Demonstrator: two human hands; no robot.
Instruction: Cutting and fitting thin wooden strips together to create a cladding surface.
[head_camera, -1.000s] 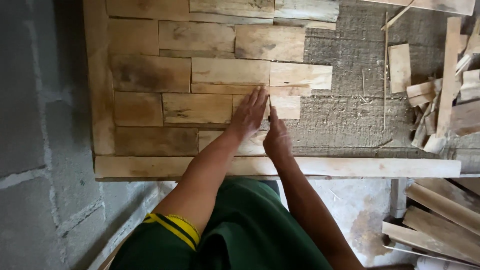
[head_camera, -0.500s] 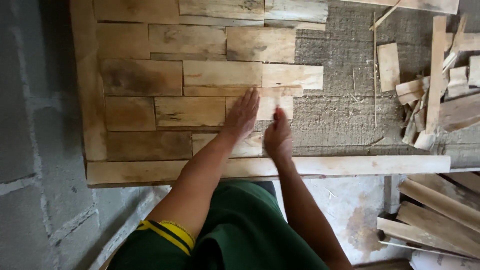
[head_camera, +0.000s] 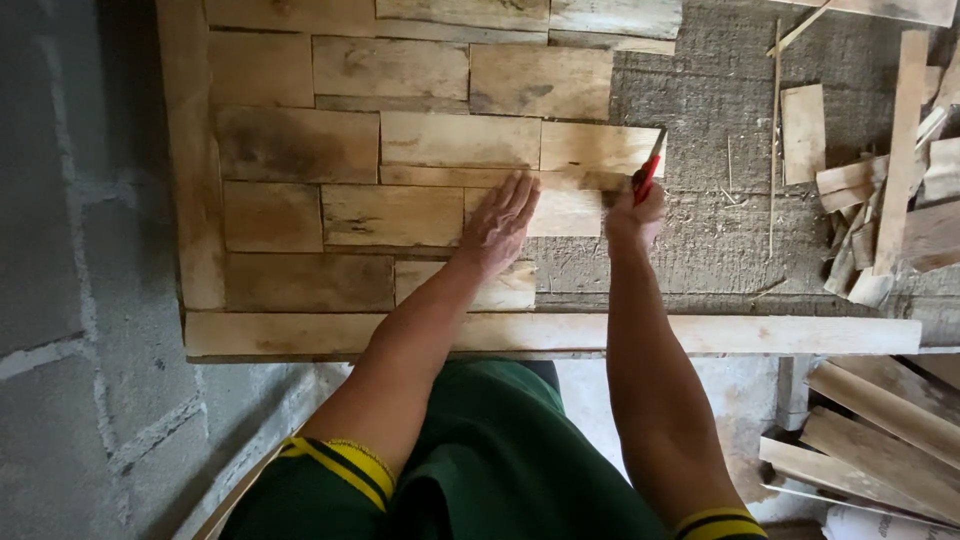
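Wooden block (head_camera: 565, 211), a pale rectangular piece, is lying flat in the patchwork of boards (head_camera: 390, 140) that is covering the left part of the grey rough slab (head_camera: 720, 230), and it is sitting at the right end of its row, right at the patchwork's ragged right edge. Left hand (head_camera: 500, 222) is pressing flat on the left end of this block, fingers spread and straight, palm down, gripping nothing. Right hand (head_camera: 636, 215) is sitting just beside the block's right end, curled closed around a red pencil (head_camera: 647, 172), whose upper end is pointing up and to the right over the block's upper right corner and the neighbouring piece above it; whether the tip is touching the wood cannot be told. A long pale batten (head_camera: 760, 335) is running below the block along the near edge of the slab, and a darker upright plank (head_camera: 190, 160) is bounding the patchwork well to the left of the block. Loose offcuts (head_camera: 880, 200) are lying heaped far to the right of the block, with more strips (head_camera: 870, 430) lower down to the right.
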